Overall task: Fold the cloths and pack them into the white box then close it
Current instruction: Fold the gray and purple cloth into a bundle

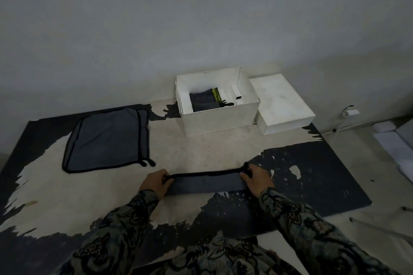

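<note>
We are gripping the narrow folded grey cloth [204, 183] near the worn board's [312, 163] front edge, left hand [156, 183] and right hand [257, 178] pinching its ends. At the back edge, the open white cardboard box [220, 121] is holding folded grey cloths [203, 102].

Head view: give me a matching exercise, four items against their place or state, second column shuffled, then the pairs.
Column 1
1. white box
2. box lid
3. flat grey cloth
4. folded grey cloth

Column 2
A. spread out alone on the left of the mat
B. pinched at both ends by the left hand and right hand
C. open, with folded cloths already inside
D. lying just right of the box, next to the wall

Pairs: 1-C, 2-D, 3-A, 4-B
</note>
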